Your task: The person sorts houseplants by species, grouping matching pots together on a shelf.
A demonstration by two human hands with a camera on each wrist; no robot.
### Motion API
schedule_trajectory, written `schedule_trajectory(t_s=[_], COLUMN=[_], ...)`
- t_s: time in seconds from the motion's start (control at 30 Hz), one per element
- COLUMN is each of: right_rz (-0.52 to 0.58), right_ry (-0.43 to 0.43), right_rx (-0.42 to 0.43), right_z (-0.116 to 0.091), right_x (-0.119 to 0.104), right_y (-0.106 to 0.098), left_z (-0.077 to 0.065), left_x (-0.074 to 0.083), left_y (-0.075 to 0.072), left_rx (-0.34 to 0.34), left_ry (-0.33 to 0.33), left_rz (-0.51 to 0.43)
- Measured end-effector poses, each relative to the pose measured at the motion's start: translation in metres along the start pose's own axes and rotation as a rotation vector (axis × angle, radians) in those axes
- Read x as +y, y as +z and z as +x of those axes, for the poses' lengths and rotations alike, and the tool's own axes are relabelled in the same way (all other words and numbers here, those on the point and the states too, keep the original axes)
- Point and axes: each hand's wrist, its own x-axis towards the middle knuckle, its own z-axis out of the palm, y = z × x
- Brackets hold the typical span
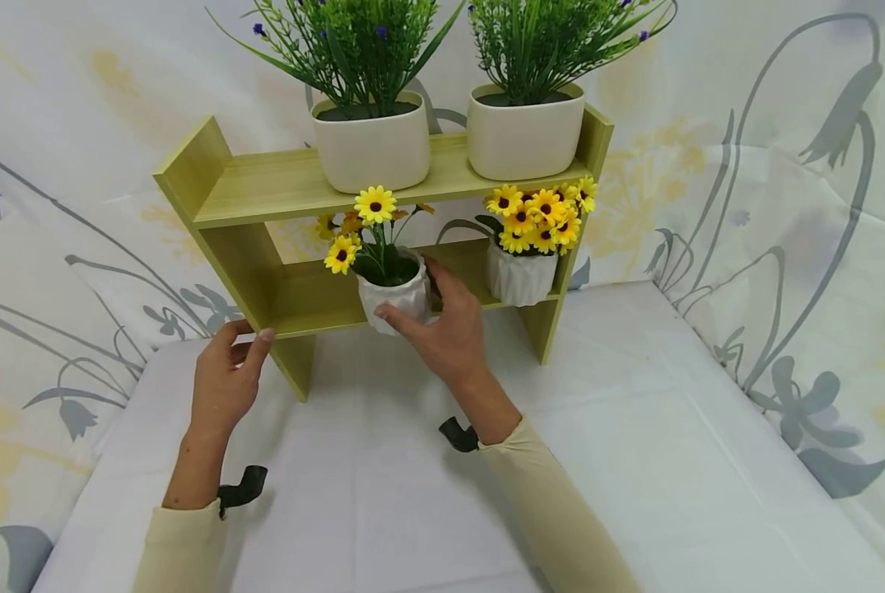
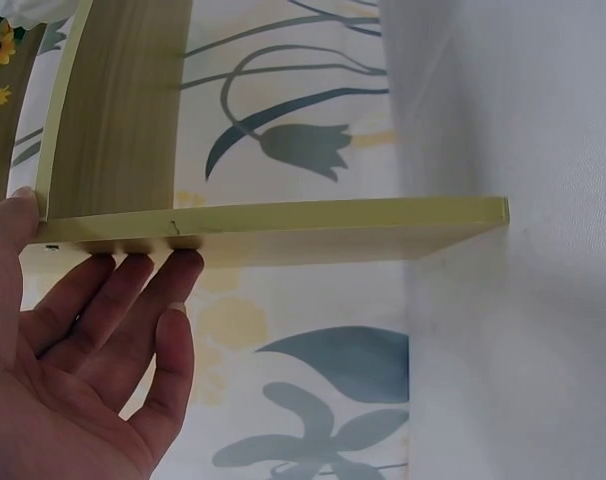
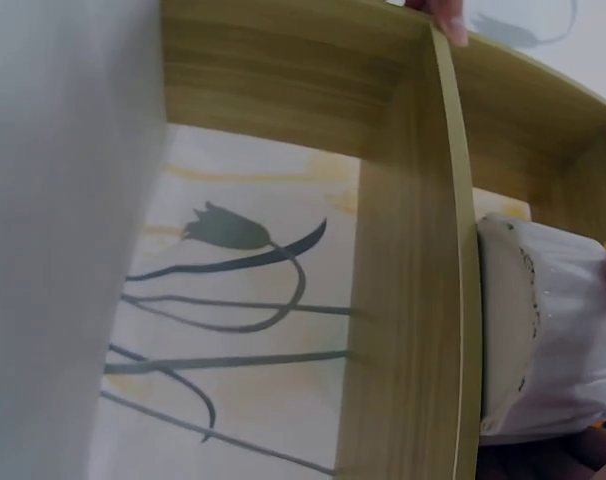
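Note:
My right hand [image 1: 453, 333] grips a ridged white flower pot [image 1: 393, 301] of yellow artificial sunflowers [image 1: 375, 204], thumb in front and fingers round its far side. The pot is at the front edge of the middle board of a small wooden shelf [image 1: 316, 301]. In the right wrist view the pot [image 3: 558, 330] has its base close against that board; whether it bears its weight I cannot tell. My left hand [image 1: 227, 379] holds the shelf's left side panel, thumb on the front edge. Its fingers [image 2: 173, 275] touch the panel's outer face in the left wrist view.
A second white pot of sunflowers [image 1: 524, 276] stands at the right end of the middle board. Two cream planters, left [image 1: 373, 152] and right [image 1: 525, 136], with tall greenery occupy the top board. White cloth [image 1: 412, 494] covers the table; a patterned curtain [image 1: 746, 206] hangs behind.

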Motion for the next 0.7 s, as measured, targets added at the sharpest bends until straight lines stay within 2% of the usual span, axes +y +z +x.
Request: schedule_trajectory(t_s=[0.13,0.27,0.7], right_rz=[-0.047,-0.070,-0.128], right_ry=[-0.035,-0.026,-0.015], right_rx=[-0.028,-0.043,-0.013], right_z=[0.0003,-0.0006,-0.0023], right_x=[0.0023,0.0033,0.0036], right_y=[0.0004,0.0022,0.0075], left_z=[0.0006,0.0002,-0.0003], left_x=[-0.0014,-0.0019,-0.0019], left_y=[0.0009,0.0019,0.0024], left_rx=[0.004,0.011,0.019], left_ry=[-0.002,0.002,0.010], left_rz=[0.006,-0.001,-0.011])
